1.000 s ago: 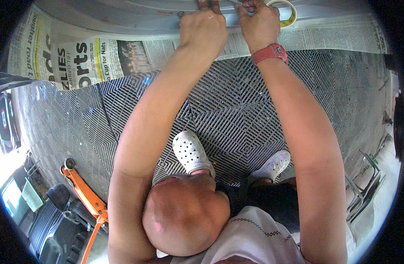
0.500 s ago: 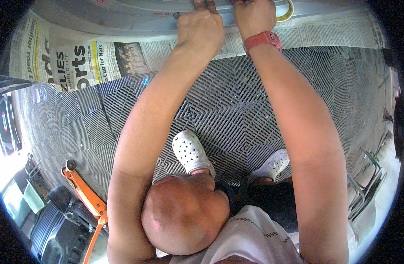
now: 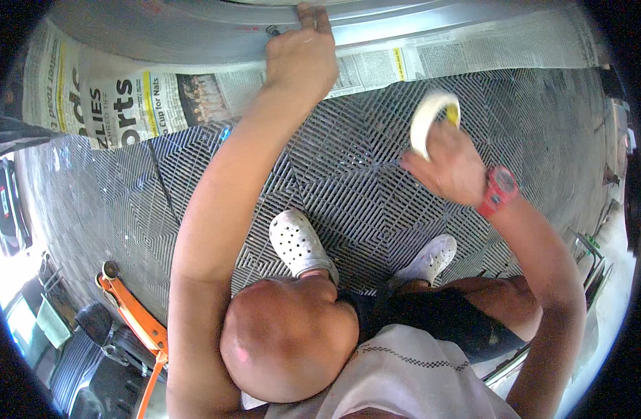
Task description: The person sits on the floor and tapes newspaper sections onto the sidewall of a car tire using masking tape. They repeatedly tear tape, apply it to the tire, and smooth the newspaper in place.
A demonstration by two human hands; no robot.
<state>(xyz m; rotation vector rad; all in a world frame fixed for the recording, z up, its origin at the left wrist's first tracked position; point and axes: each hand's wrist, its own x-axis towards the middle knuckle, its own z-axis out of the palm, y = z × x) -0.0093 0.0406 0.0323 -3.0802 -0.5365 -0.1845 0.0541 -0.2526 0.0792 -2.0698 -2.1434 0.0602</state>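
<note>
My left hand (image 3: 303,61) is up at a glossy grey curved panel (image 3: 404,26), like a car bumper. Two of its fingers stretch onto the panel's surface, and the rest are partly hidden behind the back of the hand. Newspaper sheets (image 3: 240,87) hang along the panel's lower edge, just beneath that hand. Lower and to the right, my right hand (image 3: 454,166), with a red watch (image 3: 500,190) on its wrist, grips a cream roll of masking tape (image 3: 424,126). Motion blurs the roll and the fingers a little. The roll is apart from the panel.
Dark ribbed floor tiles (image 3: 362,167) lie under me. My feet wear white clogs (image 3: 297,241), and my bare knee (image 3: 285,342) is bent up in front. An orange floor jack (image 3: 135,311) stands at the lower left. Metal-framed things (image 3: 589,262) are at the right rim.
My right hand has left the panel and come down and back to the right, carrying the tape roll. My left hand stays on the panel, slightly farther left in view.
</note>
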